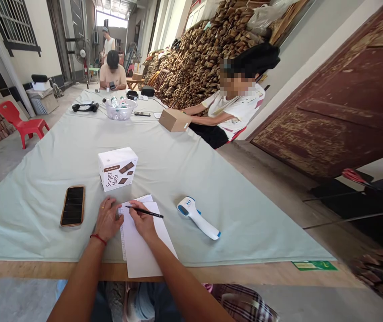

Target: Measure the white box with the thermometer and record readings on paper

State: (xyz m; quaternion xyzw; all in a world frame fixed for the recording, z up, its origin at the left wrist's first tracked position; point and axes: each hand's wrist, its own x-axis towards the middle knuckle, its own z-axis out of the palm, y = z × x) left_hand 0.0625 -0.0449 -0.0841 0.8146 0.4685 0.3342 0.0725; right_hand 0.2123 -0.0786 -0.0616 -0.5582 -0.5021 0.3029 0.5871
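Gripping a pen (pixel 146 211) between thumb and fingers, the right hand (pixel 143 222) is resting on the paper (pixel 147 257), which is lying at the middle of the surface's near edge and reaching over its wooden border. The pen is slanting with its left end toward the left hand (pixel 108 220); whether it is touching the paper, the view is not showing clearly. Holding nothing, the left hand is lying loosely spread, its thumb at the paper's left edge. A marked sheet (pixel 123 243) is showing under that edge.

A green card (pixel 314 265) is lying at the surface's near right corner. Right of the paper a thermometer (pixel 198 218) is lying on its side; a phone (pixel 72 206) is lying between the left hand and the surface's left edge. Just beyond the left hand, a white box (pixel 117 170) is standing.

Farther off, a seated person is reaching to a brown box (pixel 173 120) at the right edge. Beyond it, a basin (pixel 122 111) is holding bottles. At the far edge another person is sitting, holding a dark object (pixel 112 85).
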